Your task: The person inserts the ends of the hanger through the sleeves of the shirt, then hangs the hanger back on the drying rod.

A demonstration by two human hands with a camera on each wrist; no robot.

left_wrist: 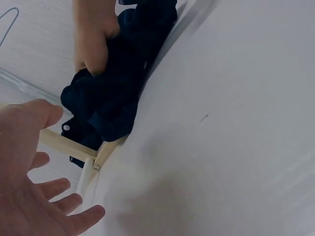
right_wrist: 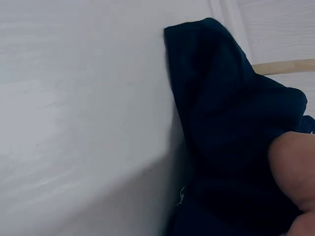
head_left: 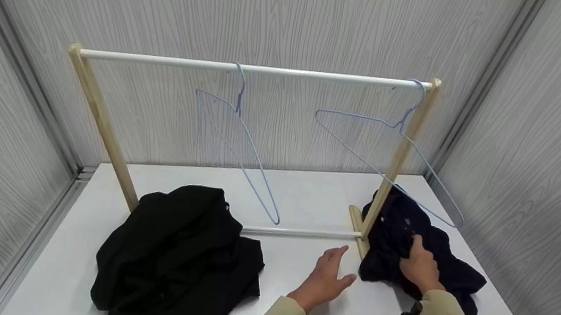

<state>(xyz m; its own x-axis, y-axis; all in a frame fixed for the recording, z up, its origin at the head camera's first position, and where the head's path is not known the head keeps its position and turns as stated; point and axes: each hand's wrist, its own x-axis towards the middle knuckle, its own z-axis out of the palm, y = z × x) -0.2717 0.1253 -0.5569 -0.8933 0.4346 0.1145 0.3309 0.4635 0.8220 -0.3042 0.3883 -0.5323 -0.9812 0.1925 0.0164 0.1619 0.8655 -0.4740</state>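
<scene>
A crumpled navy garment (head_left: 440, 252) with small pale buttons lies at the right end of the table, against the rack's right post. My right hand (head_left: 421, 265) grips its upper side, the fingertips partly lost in the folds. In the right wrist view, part of that hand (right_wrist: 295, 167) shows at the edge of the navy cloth (right_wrist: 221, 113). My left hand (head_left: 324, 278) hovers left of the garment, fingers spread and holding nothing. The left wrist view shows its parted fingers (left_wrist: 61, 187) pointing toward the rack's foot.
A wooden rack with a white top bar (head_left: 164, 61) stands across the table (head_left: 292, 277). Two blue wire hangers hang from it: one mid-bar (head_left: 258, 160), one (head_left: 356, 153) by the right post, overhanging the navy garment. A black garment (head_left: 171, 262) lies heaped at left.
</scene>
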